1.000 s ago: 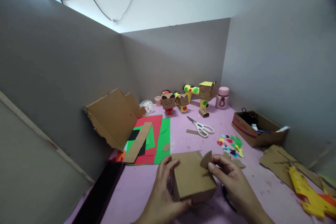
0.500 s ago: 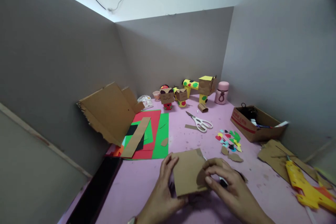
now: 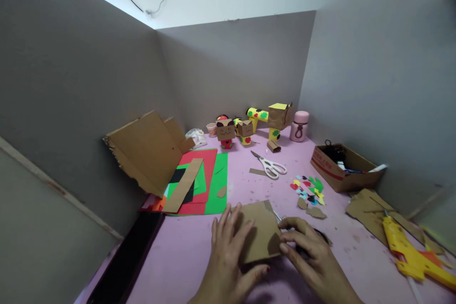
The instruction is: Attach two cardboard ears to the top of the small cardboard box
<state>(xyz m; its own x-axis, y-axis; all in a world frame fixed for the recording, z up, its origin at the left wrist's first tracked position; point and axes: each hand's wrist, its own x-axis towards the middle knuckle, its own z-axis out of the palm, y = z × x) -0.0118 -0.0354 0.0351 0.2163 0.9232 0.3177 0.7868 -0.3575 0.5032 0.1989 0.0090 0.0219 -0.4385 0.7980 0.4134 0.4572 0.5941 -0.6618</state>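
Note:
A square piece of brown cardboard (image 3: 261, 232) lies before me, tilted slightly, between my two hands. My left hand (image 3: 231, 247) has its fingers spread over the cardboard's left side, with the thumb out along the near edge. My right hand (image 3: 304, 251) pinches the right edge of the cardboard between thumb and fingers. Beside that edge shows a thin metal tip (image 3: 277, 217), and a dark curved handle (image 3: 322, 236) peeks out behind the right hand. The part between them is hidden, so I cannot tell whether they belong together.
White-handled scissors (image 3: 272, 167) lie ahead, near colourful paper cut-outs (image 3: 308, 189). To the right are an open box (image 3: 331, 171) and a yellow glue gun (image 3: 404, 247). Coloured sheets (image 3: 217, 199) and a large cardboard flap (image 3: 146, 147) are left. Cardboard animal figures (image 3: 225, 132) and a pink bottle (image 3: 299, 126) stand behind.
My left hand has shifted from gripping the cardboard's left edge to lying spread over it. The cardboard sits slightly lower and flatter. My right hand stays at the right edge.

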